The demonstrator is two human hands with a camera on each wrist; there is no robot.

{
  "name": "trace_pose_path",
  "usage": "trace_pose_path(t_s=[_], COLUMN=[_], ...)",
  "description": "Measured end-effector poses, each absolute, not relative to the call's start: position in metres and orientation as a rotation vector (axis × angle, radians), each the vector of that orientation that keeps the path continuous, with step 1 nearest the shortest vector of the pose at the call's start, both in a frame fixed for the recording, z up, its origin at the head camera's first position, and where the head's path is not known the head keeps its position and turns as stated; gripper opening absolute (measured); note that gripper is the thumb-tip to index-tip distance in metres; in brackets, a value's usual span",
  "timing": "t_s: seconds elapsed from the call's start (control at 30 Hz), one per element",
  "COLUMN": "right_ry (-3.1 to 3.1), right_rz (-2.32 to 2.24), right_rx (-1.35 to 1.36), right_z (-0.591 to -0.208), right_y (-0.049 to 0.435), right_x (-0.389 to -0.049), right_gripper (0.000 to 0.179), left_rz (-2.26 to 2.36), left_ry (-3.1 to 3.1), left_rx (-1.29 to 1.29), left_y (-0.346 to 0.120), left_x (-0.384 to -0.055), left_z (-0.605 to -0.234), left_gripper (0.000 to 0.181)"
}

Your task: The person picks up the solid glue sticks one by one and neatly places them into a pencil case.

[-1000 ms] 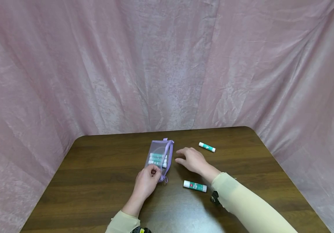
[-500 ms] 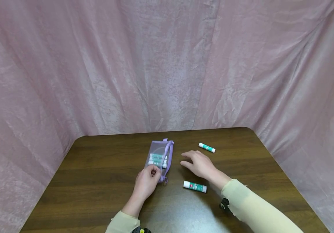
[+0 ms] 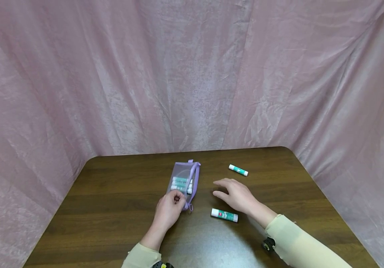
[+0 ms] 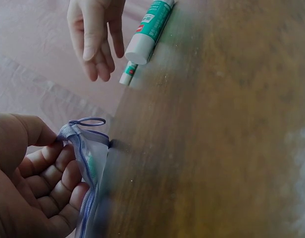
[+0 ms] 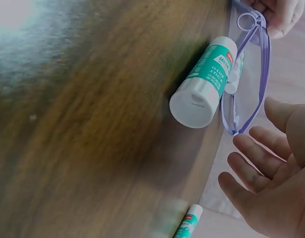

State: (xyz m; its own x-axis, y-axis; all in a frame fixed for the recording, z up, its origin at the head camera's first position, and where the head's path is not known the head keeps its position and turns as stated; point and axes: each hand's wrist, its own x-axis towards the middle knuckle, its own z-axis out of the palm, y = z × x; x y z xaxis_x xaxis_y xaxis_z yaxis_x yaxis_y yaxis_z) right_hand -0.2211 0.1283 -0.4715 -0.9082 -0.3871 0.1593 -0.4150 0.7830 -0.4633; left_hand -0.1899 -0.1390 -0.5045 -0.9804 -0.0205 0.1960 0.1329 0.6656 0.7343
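My left hand (image 3: 169,209) pinches the near corner of a purple mesh zip pouch (image 3: 182,169) between thumb and index finger. The pouch lies on the table with its zipper open toward the right, and several green-and-white glue sticks (image 3: 181,185) show through the mesh. Its zipper ring (image 5: 246,21) hangs by the pinched corner. My right hand (image 3: 237,195) is over the table right of the pouch, fingers apart and holding nothing. Just in front of it lies a larger glue stick (image 3: 224,215), label up. Beyond the hand is a smaller glue stick (image 3: 238,170).
The brown wooden table (image 3: 111,208) has rounded far corners. A pink velvet curtain (image 3: 192,74) hangs behind its far edge and along both sides. Dark wrist devices (image 3: 269,244) sit by the sleeve cuffs.
My right hand has drawn away from the pouch opening, to the right and slightly nearer me. The left hand, the pouch and the loose glue sticks stay in place.
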Motion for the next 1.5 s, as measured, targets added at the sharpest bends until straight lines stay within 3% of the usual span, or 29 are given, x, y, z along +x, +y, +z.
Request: trace_pose_path(t_s=[1.5], right_ry=[-2.869], right_rz=[0.805], right_rx=[0.793], right_z=[-0.48], right_y=[0.167], right_x=[-0.181], right_gripper=[0.044], left_rz=[-1.195], left_ry=[-2.698], left_rx=[-0.08], left_y=[-0.139], left_x=[-0.19], left_z=[-0.504], left_gripper=[0.009])
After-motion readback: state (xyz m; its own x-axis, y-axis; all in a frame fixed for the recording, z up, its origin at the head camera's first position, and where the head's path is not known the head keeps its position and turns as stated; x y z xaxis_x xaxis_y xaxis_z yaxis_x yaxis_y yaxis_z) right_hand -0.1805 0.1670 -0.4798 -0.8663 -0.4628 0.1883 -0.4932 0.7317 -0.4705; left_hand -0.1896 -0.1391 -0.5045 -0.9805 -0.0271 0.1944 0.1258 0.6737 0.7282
